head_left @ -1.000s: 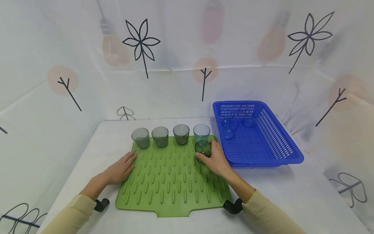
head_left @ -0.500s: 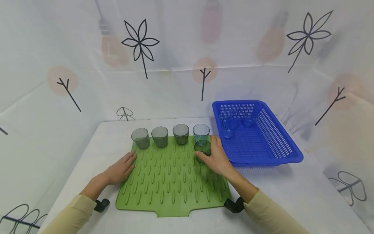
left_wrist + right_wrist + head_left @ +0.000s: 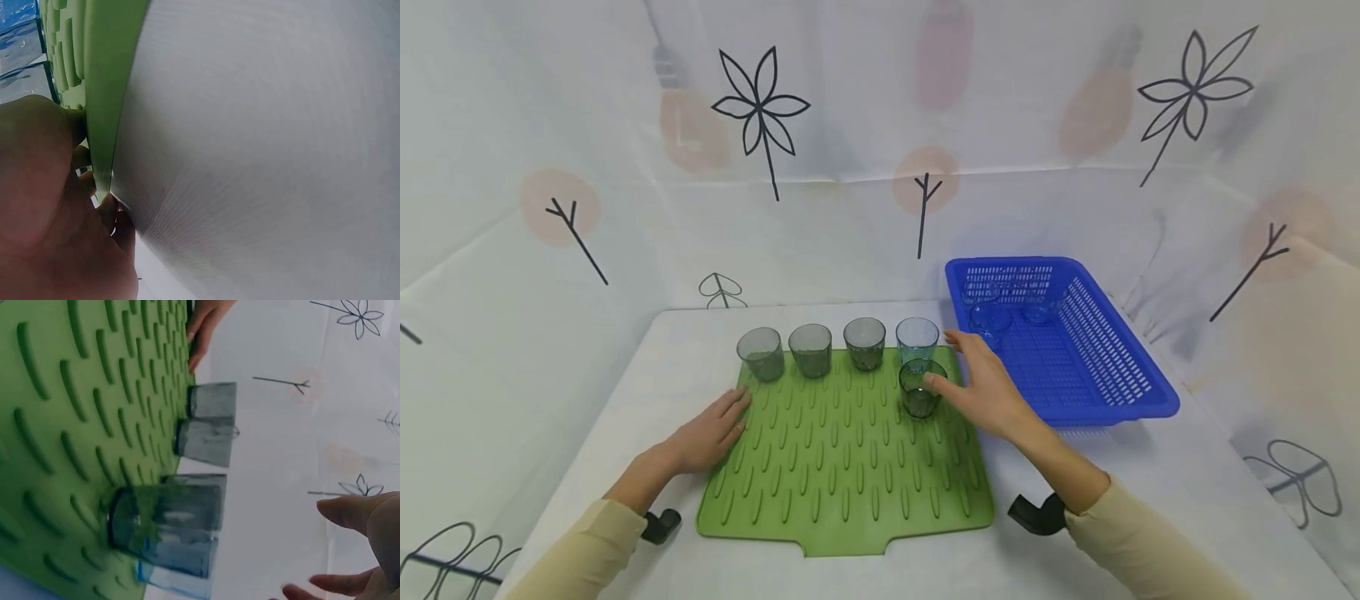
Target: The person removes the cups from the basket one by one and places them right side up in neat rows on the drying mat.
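Note:
A dark grey drinking glass (image 3: pixel 921 393) stands upright on the ridged green mat (image 3: pixel 846 500), in front of a pale blue glass (image 3: pixel 917 333). My right hand (image 3: pixel 981 387) is at its right side, thumb and fingers spread apart; in the right wrist view, a gap lies between that hand (image 3: pixel 369 550) and the dark glass (image 3: pixel 165 525). Three more grey glasses continue the back row leftward: one (image 3: pixel 865 343), another (image 3: pixel 811 350) and the leftmost (image 3: pixel 762 354). My left hand (image 3: pixel 707 433) rests along the mat's left edge with fairly straight fingers.
A blue plastic basket (image 3: pixel 1075 414) sits right of the mat, with several clear glasses (image 3: pixel 990 317) at its far left and back. White cloth (image 3: pixel 1150 500) covers the table, and a patterned white curtain (image 3: pixel 850 233) hangs behind it.
My right hand has let go of the dark grey glass and drawn away to the right, its fingers opening. The glass stays on the mat. My left hand keeps its place.

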`<state>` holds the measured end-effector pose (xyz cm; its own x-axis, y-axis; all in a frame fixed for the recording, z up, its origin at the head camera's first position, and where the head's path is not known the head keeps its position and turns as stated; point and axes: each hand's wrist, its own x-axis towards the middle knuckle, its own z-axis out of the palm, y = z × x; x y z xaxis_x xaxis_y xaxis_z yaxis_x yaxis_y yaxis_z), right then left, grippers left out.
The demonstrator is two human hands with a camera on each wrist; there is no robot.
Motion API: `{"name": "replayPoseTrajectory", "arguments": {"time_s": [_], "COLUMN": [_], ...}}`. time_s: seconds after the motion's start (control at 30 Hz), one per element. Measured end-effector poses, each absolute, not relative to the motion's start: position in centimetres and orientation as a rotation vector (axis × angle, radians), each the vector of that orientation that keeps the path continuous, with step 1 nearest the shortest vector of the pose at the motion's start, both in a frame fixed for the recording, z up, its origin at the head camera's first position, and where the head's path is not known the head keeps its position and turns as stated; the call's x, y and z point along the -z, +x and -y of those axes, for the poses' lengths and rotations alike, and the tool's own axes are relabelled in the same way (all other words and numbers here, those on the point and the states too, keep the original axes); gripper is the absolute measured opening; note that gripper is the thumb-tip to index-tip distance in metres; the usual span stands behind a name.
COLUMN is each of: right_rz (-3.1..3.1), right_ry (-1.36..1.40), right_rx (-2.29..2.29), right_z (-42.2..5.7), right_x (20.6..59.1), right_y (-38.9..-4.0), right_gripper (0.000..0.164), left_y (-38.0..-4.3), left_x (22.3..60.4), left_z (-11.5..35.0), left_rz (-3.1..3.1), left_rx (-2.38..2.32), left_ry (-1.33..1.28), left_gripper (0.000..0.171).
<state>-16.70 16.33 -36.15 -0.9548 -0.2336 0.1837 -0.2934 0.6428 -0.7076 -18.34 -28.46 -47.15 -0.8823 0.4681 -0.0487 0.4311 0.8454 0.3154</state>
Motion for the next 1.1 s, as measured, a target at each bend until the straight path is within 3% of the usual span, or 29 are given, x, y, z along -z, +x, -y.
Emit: {"name": "replayPoseTrajectory", "arguments": {"time_s": [0.23,0.53,0.77,1.1], "right_rz": [2.733,2.792,2.879,3.029], "right_ry": [0.481,0.431,0.415,0.361], "right_rx": [-1.157,-1.058,-1.031,-1.213], "right_z": [-18.5,-21.6,-24.3,-28.5], "right_x": [35.0,33.6,31.8,31.3], "right_y": [-17.2,-18.2,-20.0,-24.9], "right_gripper": [0.051,0.046,0.051,0.076], "left_y": [-18.2,-17.7,-17.8,-17.9], "left_x": [46.9,46.1,46.1,46.1], "left_z": [28.6,28.0,27.9,27.9], "left_rz": [-2.901,-2.889,-2.900,-2.895], "left_rx": [-0.477,-0.479,-0.474,-0.488], "left_ry": [0.733,0.703,0.711,0.718], "left_gripper": [0.054,0.052,0.052,0.053]}}
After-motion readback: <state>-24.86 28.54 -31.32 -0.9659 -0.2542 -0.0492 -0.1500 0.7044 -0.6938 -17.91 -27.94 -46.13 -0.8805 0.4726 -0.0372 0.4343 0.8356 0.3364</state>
